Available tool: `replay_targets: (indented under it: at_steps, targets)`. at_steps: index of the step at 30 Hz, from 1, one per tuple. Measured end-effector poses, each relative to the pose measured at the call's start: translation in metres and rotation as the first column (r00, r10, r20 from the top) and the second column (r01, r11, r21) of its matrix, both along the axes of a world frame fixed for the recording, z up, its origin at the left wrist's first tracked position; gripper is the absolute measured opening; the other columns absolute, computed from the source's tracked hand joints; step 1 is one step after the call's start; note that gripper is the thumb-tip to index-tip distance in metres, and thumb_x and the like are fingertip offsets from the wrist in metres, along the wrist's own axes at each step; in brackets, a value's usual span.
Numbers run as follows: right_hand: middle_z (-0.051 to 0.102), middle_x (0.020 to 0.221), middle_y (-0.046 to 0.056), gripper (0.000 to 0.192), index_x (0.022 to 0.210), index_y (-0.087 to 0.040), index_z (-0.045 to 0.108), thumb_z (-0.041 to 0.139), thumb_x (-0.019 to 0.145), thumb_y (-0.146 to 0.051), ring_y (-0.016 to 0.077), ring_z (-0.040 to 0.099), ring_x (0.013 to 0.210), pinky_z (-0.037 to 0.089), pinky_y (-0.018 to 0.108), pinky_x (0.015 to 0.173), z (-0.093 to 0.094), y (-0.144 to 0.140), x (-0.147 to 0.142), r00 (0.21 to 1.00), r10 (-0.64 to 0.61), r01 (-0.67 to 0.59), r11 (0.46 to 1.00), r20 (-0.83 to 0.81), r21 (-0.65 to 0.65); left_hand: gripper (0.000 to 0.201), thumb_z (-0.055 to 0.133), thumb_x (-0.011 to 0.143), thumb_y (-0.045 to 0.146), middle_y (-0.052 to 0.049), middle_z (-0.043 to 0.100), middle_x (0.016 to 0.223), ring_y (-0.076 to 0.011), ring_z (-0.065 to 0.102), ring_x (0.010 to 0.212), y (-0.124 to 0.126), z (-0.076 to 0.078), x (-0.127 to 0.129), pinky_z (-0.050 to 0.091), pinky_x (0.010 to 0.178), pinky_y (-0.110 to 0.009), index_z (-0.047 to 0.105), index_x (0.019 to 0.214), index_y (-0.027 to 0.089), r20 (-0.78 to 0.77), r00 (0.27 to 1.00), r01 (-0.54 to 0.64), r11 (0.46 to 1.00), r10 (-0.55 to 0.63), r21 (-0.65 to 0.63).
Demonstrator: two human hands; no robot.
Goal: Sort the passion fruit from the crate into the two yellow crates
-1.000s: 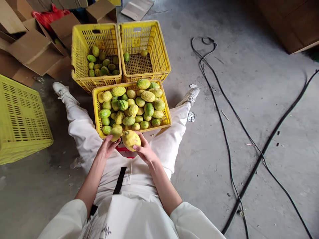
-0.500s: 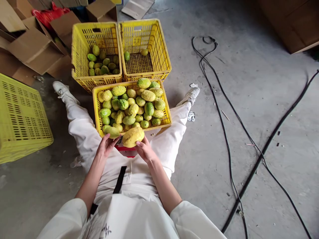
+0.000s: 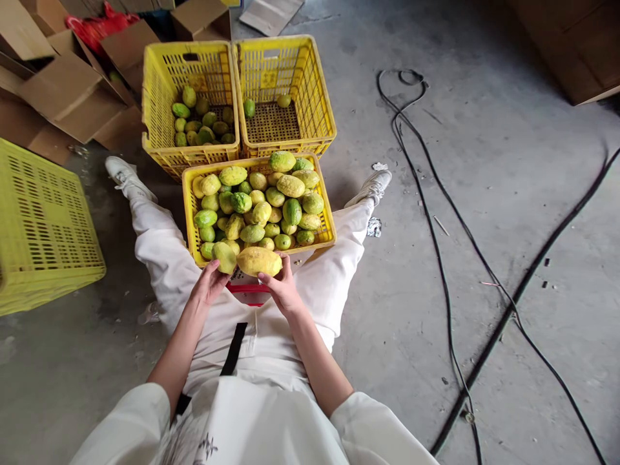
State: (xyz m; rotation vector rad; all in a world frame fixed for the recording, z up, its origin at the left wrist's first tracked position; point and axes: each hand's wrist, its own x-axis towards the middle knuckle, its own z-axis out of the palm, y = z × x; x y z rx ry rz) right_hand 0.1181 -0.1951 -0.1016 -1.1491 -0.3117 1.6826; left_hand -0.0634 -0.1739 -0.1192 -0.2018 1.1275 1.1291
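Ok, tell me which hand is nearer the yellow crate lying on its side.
Left. The left hand holds a greenish fruit on the side toward the tipped crate; the right hand, holding the yellow fruit, is farther away.

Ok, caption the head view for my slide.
Seated person's left hand holds a green fruit, right hand a yellow fruit, over a full yellow crate.

Large yellow fruit (image 3: 259,261), oval, lying sideways, held at centre frame against near edge of crate (image 3: 188,223), smaller green-yellow fruit (image 3: 224,257) just left of it, tilted, touching, crate behind heaped with green and yellow fruit
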Motion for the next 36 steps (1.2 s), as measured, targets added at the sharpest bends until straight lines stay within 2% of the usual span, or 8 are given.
replay_targets:
  at_steps: [3,7,11,16,19,24,32,36]
  targets:
    - [0.058,0.100,-0.004,0.060,0.098,-0.028,0.048,0.090,0.055,-0.030,0.0141,0.057,0.093,0.051,0.023,0.079,-0.002,0.001,-0.001,0.997,-0.027,0.026,1.000,0.072,0.007,0.047,0.047,0.091,0.007,-0.005,0.076,0.108,-0.0163,0.074,0.088,0.001,0.002,0.001,0.062,0.077,-0.027,0.055,0.134,0.025,0.006,1.000,-0.013,1.000,0.013,0.001]
    - [0.058,0.110,-0.002,0.065,0.105,-0.031,0.050,0.089,0.054,-0.029,0.0157,0.059,0.098,0.052,0.025,0.081,0.003,0.003,0.000,0.998,-0.056,0.056,0.998,0.023,-0.002,0.044,0.049,0.091,0.010,-0.003,0.076,0.103,-0.0171,0.073,0.086,0.001,0.002,0.000,0.063,0.078,-0.030,0.058,0.129,0.029,0.040,0.999,-0.008,1.000,0.009,-0.009]
    - [0.063,0.106,-0.001,0.060,0.107,-0.030,0.057,0.088,0.055,-0.028,0.0170,0.061,0.095,0.054,0.026,0.079,0.007,0.005,0.002,0.997,-0.002,-0.002,0.999,-0.074,-0.049,0.045,0.055,0.089,0.014,-0.008,0.075,0.102,-0.0202,0.073,0.087,0.003,0.005,0.000,0.062,0.083,-0.033,0.054,0.134,0.021,0.055,0.998,0.009,1.000,-0.008,-0.007]
    - [0.066,0.091,-0.003,0.049,0.092,-0.027,0.055,0.088,0.057,-0.033,0.0158,0.062,0.084,0.054,0.027,0.077,0.003,0.003,0.002,0.991,0.021,-0.027,0.999,-0.130,-0.044,0.042,0.049,0.090,0.013,-0.008,0.074,0.092,-0.0179,0.072,0.079,0.005,0.009,0.002,0.062,0.076,-0.028,0.055,0.131,0.014,0.036,0.999,0.003,0.998,-0.001,-0.067]
    - [0.068,0.092,-0.003,0.051,0.096,-0.028,0.054,0.087,0.056,-0.032,0.0171,0.064,0.086,0.054,0.029,0.078,0.002,0.002,0.001,0.988,0.054,-0.060,0.997,-0.145,-0.039,0.038,0.047,0.091,0.013,-0.008,0.073,0.088,-0.0173,0.071,0.076,0.005,0.006,0.002,0.061,0.073,-0.027,0.058,0.127,0.012,0.026,1.000,0.016,0.995,-0.013,-0.097]
    - [0.069,0.104,-0.001,0.062,0.113,-0.031,0.056,0.084,0.058,-0.030,0.0212,0.064,0.100,0.054,0.033,0.087,0.004,0.003,0.002,0.991,0.057,-0.057,0.998,-0.124,0.001,0.040,0.049,0.091,0.014,-0.011,0.074,0.094,-0.0204,0.072,0.082,0.003,0.003,0.000,0.061,0.079,-0.032,0.059,0.129,0.011,0.054,0.999,0.001,0.996,0.004,-0.085]
    - [0.066,0.100,-0.001,0.061,0.104,-0.029,0.053,0.088,0.055,-0.029,0.0204,0.063,0.096,0.054,0.034,0.089,-0.001,0.001,-0.001,0.996,0.033,-0.035,0.999,-0.077,-0.031,0.052,0.048,0.093,0.013,-0.007,0.074,0.118,-0.0211,0.071,0.104,0.003,-0.001,-0.003,0.061,0.083,-0.031,0.050,0.144,0.023,0.045,0.999,-0.005,1.000,0.005,-0.015]
    - [0.064,0.109,0.000,0.068,0.114,-0.031,0.051,0.087,0.056,-0.030,0.0210,0.062,0.102,0.055,0.035,0.090,0.002,0.002,-0.001,0.998,0.034,-0.035,0.999,-0.057,-0.009,0.050,0.050,0.094,0.015,-0.007,0.076,0.107,-0.0193,0.072,0.096,0.002,-0.006,-0.005,0.061,0.083,-0.029,0.049,0.144,0.021,0.037,0.999,0.005,0.999,-0.004,-0.038]
